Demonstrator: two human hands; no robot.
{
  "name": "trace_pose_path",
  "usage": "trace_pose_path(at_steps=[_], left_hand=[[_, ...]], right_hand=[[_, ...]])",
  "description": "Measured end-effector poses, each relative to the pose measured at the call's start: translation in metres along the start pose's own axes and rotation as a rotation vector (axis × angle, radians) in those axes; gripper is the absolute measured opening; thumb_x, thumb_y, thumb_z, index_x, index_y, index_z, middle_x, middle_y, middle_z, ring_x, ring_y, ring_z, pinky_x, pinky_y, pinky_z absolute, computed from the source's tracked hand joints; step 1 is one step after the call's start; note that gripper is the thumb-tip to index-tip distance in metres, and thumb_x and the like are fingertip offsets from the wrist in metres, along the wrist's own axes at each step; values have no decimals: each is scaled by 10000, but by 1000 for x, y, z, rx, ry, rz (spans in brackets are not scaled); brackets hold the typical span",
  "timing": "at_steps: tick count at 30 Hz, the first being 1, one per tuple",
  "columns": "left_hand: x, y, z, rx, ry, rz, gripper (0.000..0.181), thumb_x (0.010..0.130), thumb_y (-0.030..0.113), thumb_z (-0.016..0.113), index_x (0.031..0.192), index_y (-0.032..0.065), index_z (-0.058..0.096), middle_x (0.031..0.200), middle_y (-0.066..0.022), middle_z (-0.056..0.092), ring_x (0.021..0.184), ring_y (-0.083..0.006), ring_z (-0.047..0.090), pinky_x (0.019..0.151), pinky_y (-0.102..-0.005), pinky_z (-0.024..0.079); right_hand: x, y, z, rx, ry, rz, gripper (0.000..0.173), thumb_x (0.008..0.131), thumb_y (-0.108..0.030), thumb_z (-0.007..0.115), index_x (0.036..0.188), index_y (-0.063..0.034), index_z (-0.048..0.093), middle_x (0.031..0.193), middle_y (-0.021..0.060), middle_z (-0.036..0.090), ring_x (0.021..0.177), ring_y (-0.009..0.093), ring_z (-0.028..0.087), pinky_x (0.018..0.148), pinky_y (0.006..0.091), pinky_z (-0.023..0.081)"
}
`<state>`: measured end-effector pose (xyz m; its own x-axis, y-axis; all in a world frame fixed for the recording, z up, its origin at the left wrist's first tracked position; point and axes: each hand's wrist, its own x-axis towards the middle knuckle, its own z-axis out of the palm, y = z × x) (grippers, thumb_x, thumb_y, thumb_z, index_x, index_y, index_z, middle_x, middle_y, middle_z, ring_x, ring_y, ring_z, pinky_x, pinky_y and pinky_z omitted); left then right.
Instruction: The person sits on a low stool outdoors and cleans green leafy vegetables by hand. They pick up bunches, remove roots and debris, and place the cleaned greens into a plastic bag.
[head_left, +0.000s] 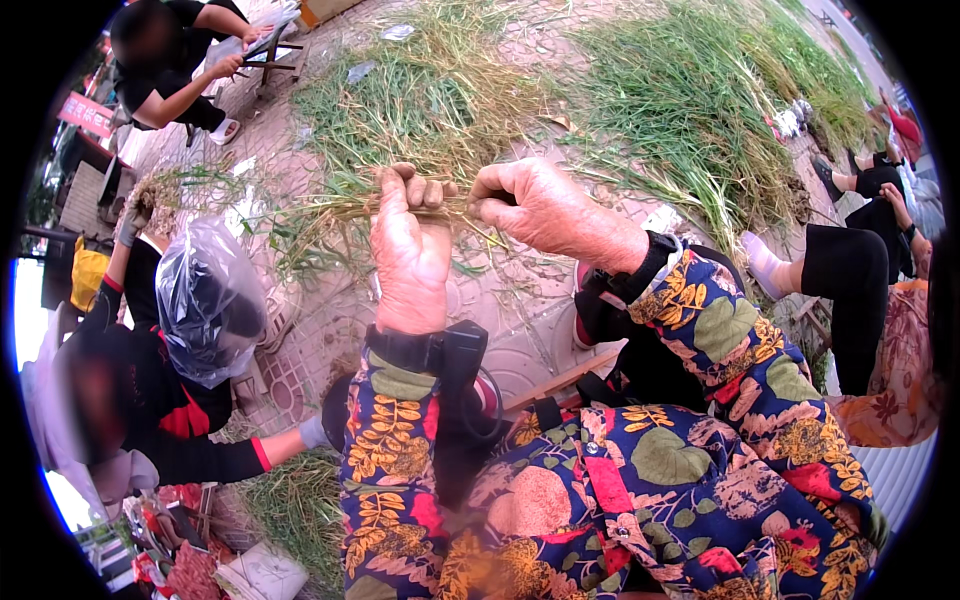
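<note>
My left hand (412, 240) is palm up with its fingers curled over a small bundle of yellow-green grass stalks (330, 212). The leafy ends of the stalks stick out to the left. Close on the right, my right hand (532, 202) is bent, with thumb and forefinger nearly meeting at the right end of the stalks. Whether a stalk is pinched between them cannot be told. Beyond both hands lies a loose heap of green and dry grass (442, 97) on the paving.
A larger grass pile (675, 112) lies at the upper right. A person with a plastic-covered knee (214, 300) sits at left, another person (172, 82) at the upper left. Several seated people's legs (847, 277) are at right. More grass (300, 502) lies lower left.
</note>
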<state>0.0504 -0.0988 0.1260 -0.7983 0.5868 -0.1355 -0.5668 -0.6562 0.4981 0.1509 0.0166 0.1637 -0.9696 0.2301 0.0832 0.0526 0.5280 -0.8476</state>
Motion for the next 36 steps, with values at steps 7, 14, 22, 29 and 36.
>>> trace_pose_path(at_steps=[7, 14, 22, 29, 36], left_hand=[[0, 3, 4, -86, -36, -69, 235, 914, 268, 428, 827, 56, 483, 520, 46, 231, 450, -82, 191, 470, -239, 230], [4, 1, 1, -123, 70, -112, 254, 926, 239, 396, 820, 29, 490, 491, 55, 217, 402, -68, 160, 393, -227, 163], [1, 24, -16, -324, -102, -169, 229, 930, 168, 336, 884, -6, 478, 529, 45, 219, 421, -69, 190, 429, -224, 207], [0, 31, -19, -437, -193, -197, 248, 934, 182, 334, 853, -4, 476, 518, 42, 217, 416, -75, 181, 428, -225, 204], [3, 26, -14, -412, -194, -232, 265, 939, 222, 336, 864, 23, 494, 510, 49, 221, 413, -71, 182, 417, -227, 191]], right_hand=[[-1, -3, 6, -434, 80, -63, 141, 714, -170, 522, 726, -35, 559, 681, 163, 586, 687, 333, 583, 614, 416, 470], [9, 4, 25, -516, 171, -13, 143, 722, -185, 522, 732, -46, 555, 700, 153, 603, 690, 319, 599, 633, 423, 475], [15, 49, -20, 113, 248, 147, 163, 766, -167, 611, 841, -22, 614, 719, 73, 612, 661, 129, 550, 613, 275, 443], [-6, 8, 9, 755, -249, 451, 139, 774, -183, 641, 818, -53, 625, 577, -44, 500, 460, 37, 375, 403, 206, 270], [-7, 9, 18, 987, -171, 502, 90, 780, -124, 616, 839, -60, 593, 598, -43, 507, 428, 33, 341, 367, 187, 227]])
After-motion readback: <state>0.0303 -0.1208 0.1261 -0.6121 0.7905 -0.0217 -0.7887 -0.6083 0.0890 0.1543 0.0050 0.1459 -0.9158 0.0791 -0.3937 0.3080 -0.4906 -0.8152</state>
